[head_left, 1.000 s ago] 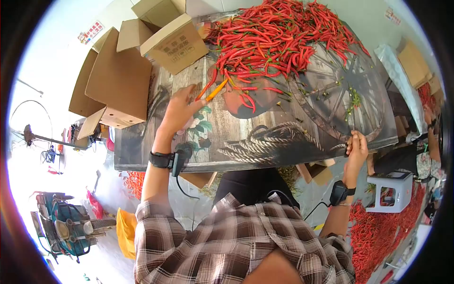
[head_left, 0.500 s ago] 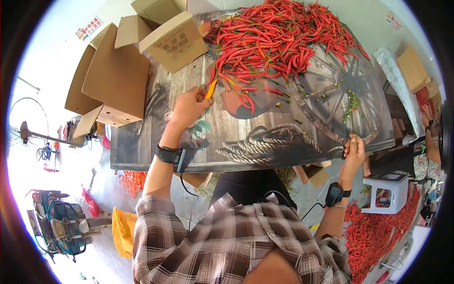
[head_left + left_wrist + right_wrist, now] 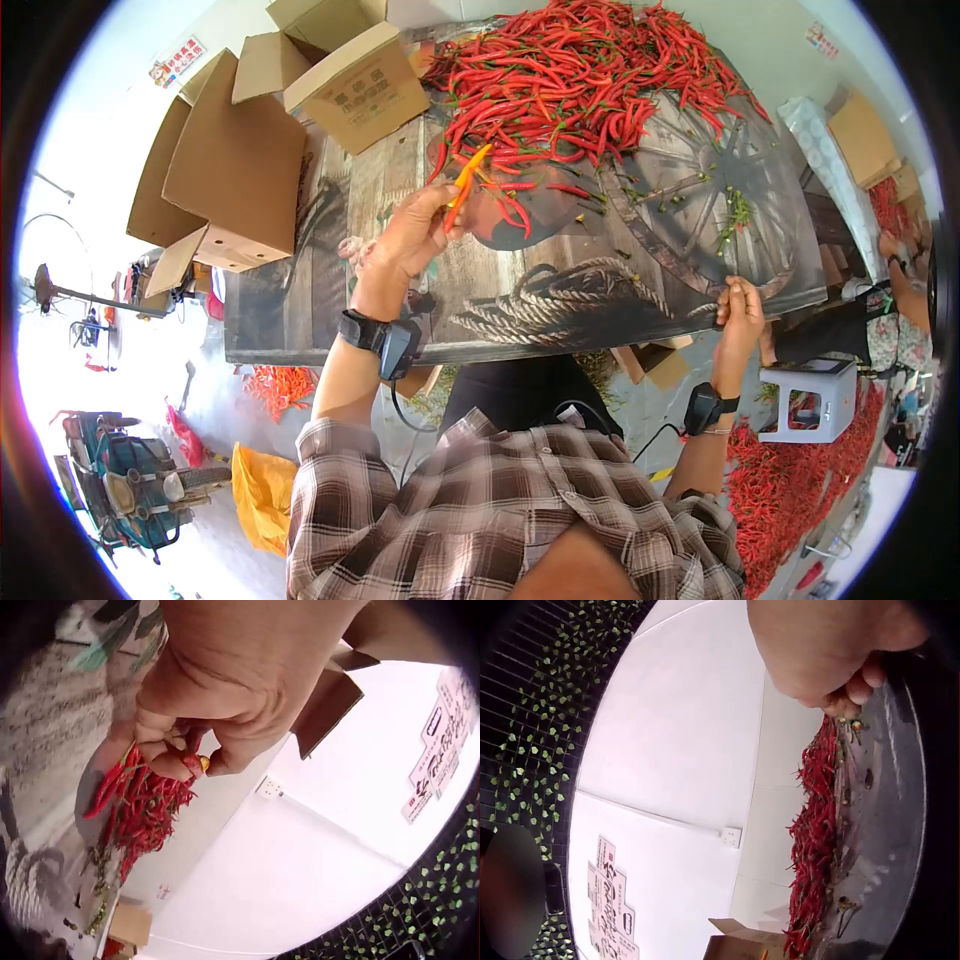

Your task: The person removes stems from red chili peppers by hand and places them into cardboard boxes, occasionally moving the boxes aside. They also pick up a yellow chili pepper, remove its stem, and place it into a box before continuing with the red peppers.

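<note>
Table (image 3: pixel 330 300) carries a chilli pile (image 3: pixel 590 70) at its far end. Left hand (image 3: pixel 405 245) pinches an orange chilli (image 3: pixel 466 175), raised just beside the pile. Right hand (image 3: pixel 738 310): fingers curled at the table's near edge; grip there cannot be confirmed.

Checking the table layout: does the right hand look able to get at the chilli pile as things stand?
Probably, with a stretch: the right hand is at the near edge of the table, and only scattered stems lie between it and the chilli pile.
</note>
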Action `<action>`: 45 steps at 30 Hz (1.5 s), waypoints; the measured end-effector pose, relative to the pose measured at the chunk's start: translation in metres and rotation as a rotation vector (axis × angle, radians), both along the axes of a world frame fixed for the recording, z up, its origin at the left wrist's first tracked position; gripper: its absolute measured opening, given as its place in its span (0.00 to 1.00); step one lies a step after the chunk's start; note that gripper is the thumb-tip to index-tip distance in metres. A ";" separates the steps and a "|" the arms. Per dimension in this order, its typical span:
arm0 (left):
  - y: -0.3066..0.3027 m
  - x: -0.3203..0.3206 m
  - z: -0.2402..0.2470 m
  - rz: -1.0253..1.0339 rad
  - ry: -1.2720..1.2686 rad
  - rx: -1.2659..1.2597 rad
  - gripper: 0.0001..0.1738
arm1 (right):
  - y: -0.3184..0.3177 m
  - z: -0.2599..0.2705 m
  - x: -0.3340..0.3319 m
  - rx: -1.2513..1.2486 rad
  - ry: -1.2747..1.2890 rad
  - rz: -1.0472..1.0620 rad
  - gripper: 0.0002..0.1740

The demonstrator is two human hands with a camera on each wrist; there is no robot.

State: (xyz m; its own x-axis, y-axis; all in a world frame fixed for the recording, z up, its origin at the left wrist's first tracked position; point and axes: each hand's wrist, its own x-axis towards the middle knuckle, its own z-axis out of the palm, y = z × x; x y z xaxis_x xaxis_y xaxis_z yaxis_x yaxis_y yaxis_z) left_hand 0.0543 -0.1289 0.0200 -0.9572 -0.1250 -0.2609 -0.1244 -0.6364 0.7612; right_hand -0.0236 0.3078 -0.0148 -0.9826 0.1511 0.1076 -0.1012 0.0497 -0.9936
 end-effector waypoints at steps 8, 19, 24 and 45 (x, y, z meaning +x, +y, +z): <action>0.059 -0.027 0.002 -0.266 0.190 0.047 0.11 | -0.104 0.048 0.024 0.047 -0.083 0.591 0.13; 0.070 -0.022 -0.016 -0.327 0.238 -0.185 0.15 | -0.195 0.033 0.004 -0.256 -0.184 0.740 0.10; 0.071 -0.021 -0.013 -0.298 0.140 -0.197 0.14 | -0.195 0.033 -0.001 -0.289 -0.153 0.609 0.08; 0.032 -0.029 -0.002 0.173 0.266 -1.045 0.12 | -0.173 0.031 -0.005 -0.389 -0.268 0.602 0.12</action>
